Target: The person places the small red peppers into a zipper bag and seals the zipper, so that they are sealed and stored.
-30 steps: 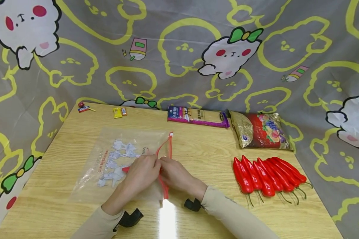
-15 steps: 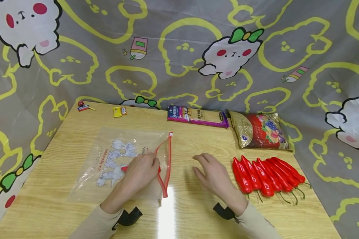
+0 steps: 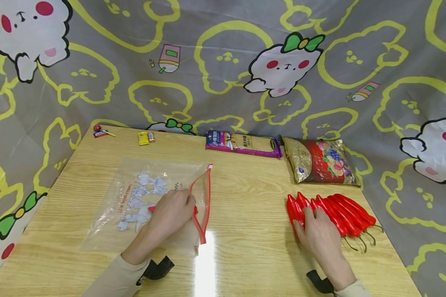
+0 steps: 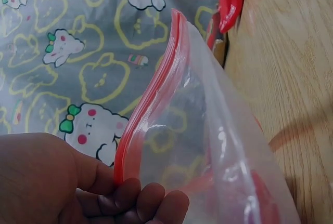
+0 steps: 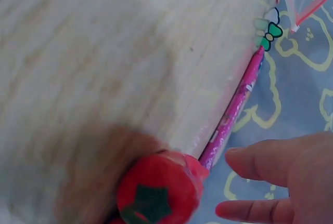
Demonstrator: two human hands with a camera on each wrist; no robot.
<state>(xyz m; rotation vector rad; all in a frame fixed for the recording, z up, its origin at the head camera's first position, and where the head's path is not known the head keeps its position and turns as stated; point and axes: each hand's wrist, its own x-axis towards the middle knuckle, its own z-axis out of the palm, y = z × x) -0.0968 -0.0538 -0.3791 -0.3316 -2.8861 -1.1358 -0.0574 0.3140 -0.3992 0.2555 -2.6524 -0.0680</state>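
Note:
My left hand (image 3: pixel 174 210) pinches the red-edged mouth of a clear zip bag (image 3: pixel 109 210) lying flat on the table. In the left wrist view the red zip strip (image 4: pixel 151 99) runs up from between thumb and fingers, and the mouth gapes. Something red (image 4: pixel 264 198) shows through the plastic. On the right, my right hand (image 3: pixel 321 237) is over the near-left end of a row of shiny red chili peppers (image 3: pixel 351 212). Its thumb and finger are spread apart in the right wrist view, beside the stem end of one pepper (image 5: pixel 182 182).
A purple noodle packet (image 3: pixel 245 144) and a gold and red bag (image 3: pixel 325 163) lie along the back edge. Small yellow candy (image 3: pixel 143 138) and a lollipop (image 3: pixel 98 128) lie at the back left. A patterned cloth (image 3: pixel 223 62) hangs behind the table.
My right hand has left the bag's mouth and moved right to the peppers, its fingers spreading. My left hand has stayed at the bag, still holding its edge.

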